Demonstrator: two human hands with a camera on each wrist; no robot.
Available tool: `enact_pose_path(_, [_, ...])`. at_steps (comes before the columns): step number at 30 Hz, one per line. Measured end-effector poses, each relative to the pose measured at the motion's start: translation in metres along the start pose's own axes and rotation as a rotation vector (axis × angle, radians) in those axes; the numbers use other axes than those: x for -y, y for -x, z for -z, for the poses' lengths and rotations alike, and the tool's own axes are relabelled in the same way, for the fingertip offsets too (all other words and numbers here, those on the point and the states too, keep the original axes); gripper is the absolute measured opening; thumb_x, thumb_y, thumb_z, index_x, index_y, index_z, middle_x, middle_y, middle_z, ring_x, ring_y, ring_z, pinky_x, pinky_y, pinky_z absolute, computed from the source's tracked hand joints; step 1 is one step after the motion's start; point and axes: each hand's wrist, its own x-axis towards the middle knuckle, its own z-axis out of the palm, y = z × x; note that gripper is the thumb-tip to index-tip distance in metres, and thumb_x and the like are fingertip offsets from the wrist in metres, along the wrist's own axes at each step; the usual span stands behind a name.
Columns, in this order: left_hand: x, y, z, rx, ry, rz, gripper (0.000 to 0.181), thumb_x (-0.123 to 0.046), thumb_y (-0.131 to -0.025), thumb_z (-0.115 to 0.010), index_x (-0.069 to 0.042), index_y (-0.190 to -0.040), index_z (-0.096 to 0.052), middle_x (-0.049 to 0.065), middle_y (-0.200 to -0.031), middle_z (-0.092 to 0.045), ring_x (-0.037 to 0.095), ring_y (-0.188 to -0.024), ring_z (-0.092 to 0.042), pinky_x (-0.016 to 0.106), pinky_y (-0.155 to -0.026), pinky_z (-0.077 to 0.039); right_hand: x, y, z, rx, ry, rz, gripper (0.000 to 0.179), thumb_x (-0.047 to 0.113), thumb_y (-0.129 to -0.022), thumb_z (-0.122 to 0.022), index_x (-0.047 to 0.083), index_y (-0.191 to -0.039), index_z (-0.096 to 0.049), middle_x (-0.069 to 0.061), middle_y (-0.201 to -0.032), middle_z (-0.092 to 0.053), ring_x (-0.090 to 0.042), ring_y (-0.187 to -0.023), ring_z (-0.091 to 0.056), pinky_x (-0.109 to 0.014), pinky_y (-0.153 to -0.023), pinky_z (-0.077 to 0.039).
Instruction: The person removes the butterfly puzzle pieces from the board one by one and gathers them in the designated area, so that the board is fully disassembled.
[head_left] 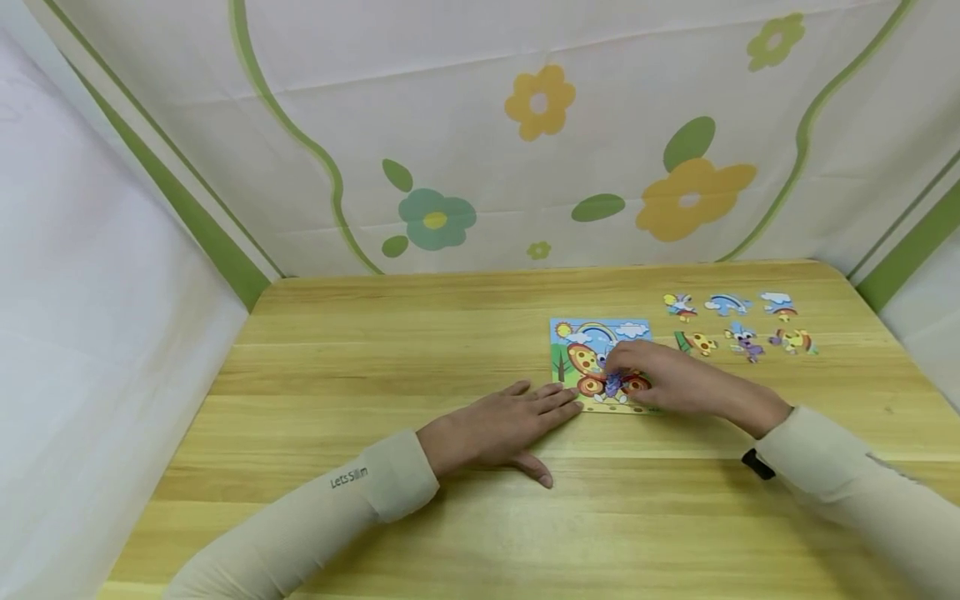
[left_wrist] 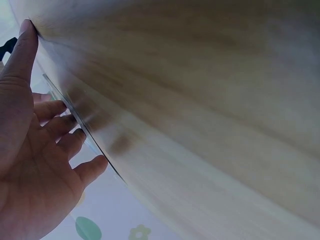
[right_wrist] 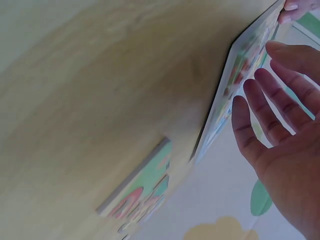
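Observation:
A butterfly jigsaw board (head_left: 562,354) lies flat on the table, its picture partly covered by my right hand (head_left: 671,379). That hand reaches in from the right, thumb and fingertips down at the butterfly's purple body (head_left: 613,385). Its fingers look long and only slightly bent in the right wrist view, and no piece shows between them. Palm down beside the board, my left hand (head_left: 506,425) lays its straight fingertips on the lower left edge, thumb spread out on the wood. Several loose jigsaw pieces (head_left: 744,342) lie in two rows right of the board.
The wooden table (head_left: 360,358) reaches back to a white cloth (head_left: 465,100) printed with flowers. Another cloth wall (head_left: 97,292) stands along the left side. Near the right wrist view's bottom, a loose piece (right_wrist: 142,187) lies close to the board's corner.

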Motion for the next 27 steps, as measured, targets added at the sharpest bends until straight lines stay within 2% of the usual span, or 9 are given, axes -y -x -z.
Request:
enact_pose_path(11, [-0.0004,-0.0001,0.0004,0.008,0.020,0.004,0.101,-0.069,-0.095,-0.057,-0.016,-0.170,-0.014,0.001,-0.178,-0.012,0.021,-0.165,-0.013,0.050,-0.131,-0.023,-0.0003,-0.0003,-0.0033,0.014,-0.015,0.004,0.035,-0.002,-0.092,-0.074,0.015,-0.122,-0.072,-0.001,-0.126,-0.070,-0.029,-0.120,-0.064,-0.055,-0.100,-0.053])
enact_pose_path(27, [-0.0009,0.0011,-0.0006,0.006,0.050,0.011,0.101,-0.068,-0.095,-0.057,-0.016,-0.170,-0.013,0.001,-0.178,-0.011,0.020,-0.165,-0.013,0.049,-0.132,-0.022,-0.0005,0.0004,-0.0041,0.029,-0.015,-0.002,0.034,-0.001,-0.092,-0.075,0.016,-0.121,-0.072,-0.001,-0.127,-0.070,-0.030,-0.122,-0.064,-0.056,-0.103,-0.052])
